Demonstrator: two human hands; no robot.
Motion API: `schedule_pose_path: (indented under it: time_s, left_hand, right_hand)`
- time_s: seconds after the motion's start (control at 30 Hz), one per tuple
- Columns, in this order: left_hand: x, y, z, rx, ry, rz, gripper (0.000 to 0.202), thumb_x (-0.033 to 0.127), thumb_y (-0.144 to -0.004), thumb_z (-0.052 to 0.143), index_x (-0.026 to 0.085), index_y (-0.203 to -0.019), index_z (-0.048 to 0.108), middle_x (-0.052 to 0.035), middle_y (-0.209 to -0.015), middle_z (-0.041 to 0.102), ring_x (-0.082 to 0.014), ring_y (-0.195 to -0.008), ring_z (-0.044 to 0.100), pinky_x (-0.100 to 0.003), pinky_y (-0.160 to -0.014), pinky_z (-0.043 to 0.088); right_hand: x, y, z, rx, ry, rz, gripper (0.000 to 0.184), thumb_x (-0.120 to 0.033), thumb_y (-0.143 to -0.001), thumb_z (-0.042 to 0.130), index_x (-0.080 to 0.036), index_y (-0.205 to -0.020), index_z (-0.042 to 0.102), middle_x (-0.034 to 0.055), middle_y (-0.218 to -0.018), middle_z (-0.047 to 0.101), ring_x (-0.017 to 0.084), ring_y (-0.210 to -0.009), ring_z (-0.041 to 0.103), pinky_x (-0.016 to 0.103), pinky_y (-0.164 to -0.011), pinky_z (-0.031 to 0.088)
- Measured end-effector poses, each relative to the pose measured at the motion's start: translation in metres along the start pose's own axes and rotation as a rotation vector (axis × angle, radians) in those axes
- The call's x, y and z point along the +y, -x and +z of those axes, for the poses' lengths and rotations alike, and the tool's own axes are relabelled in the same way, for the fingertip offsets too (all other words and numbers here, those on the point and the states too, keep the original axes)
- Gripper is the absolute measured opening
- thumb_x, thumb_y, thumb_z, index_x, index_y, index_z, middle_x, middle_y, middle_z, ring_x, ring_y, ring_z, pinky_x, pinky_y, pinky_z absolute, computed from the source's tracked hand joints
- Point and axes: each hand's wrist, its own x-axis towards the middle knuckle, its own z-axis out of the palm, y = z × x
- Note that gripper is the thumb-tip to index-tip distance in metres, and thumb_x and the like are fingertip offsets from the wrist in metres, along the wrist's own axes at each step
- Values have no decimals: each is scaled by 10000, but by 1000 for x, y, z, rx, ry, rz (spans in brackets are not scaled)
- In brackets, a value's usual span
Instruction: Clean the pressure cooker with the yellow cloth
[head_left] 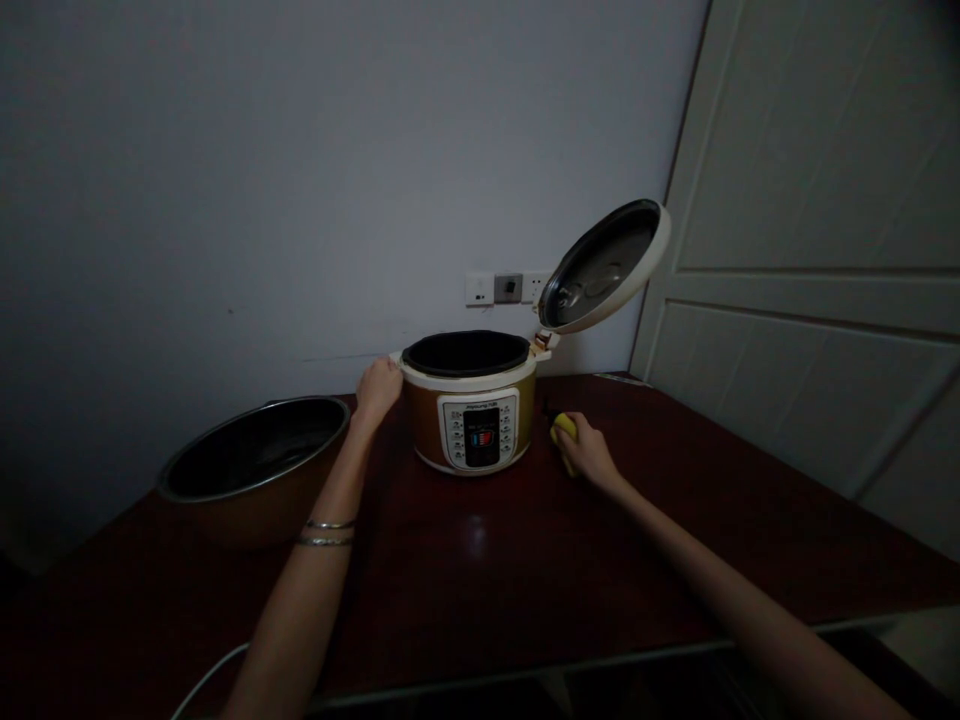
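Note:
My left hand grips the white rim of an electric pressure cooker at its left side. The cooker has a gold body and a front control panel, and its black inner pot shows inside. Its round lid stands open, hinged up at the back right. My right hand rests on the table to the right of the cooker, a short way from it, closed around a yellow sponge. The hand hides most of the sponge.
A large metal bowl with a dark interior sits on the dark red wooden table to the left. A wall socket panel is behind the cooker, a white door is at the right, and a pale cable runs near the front edge.

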Motion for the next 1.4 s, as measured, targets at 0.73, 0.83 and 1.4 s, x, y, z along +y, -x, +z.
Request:
schedule_pose_path:
  time_s: [0.73, 0.83, 1.4]
  left_hand:
    - [0, 4, -1, -5, 82, -14, 389, 274, -900, 289, 140, -1030, 631, -198, -1102, 652, -264, -1051, 603, -325, -824, 432]
    - [1, 6, -1, 11, 113, -32, 382, 267, -898, 292, 150, -1030, 630, -195, -1097, 654, -269, -1052, 601, -333, -824, 433]
    - [-9, -14, -8, -7, 514, -138, 252, 124, -680, 491, 130, -805, 709, -80, -825, 713, -232, -912, 631, -281, -793, 431]
  right_hand:
    - [-70, 86, 92, 110, -924, 554, 258, -208, -615, 579, -201, -831, 438, -34, -647, 604, 172, -616, 649, 256, -557, 543]
    - [-75, 87, 91, 105, -976, 586, 249, -181, -605, 581, -205, -812, 444, -36, -618, 608, 183, -605, 655, 265, -549, 547]
    - [-139, 123, 78, -338, -1196, 724, 218, -256, -574, 584, -176, -772, 538, 45, -671, 674, 225, -619, 665, 342, -595, 535]
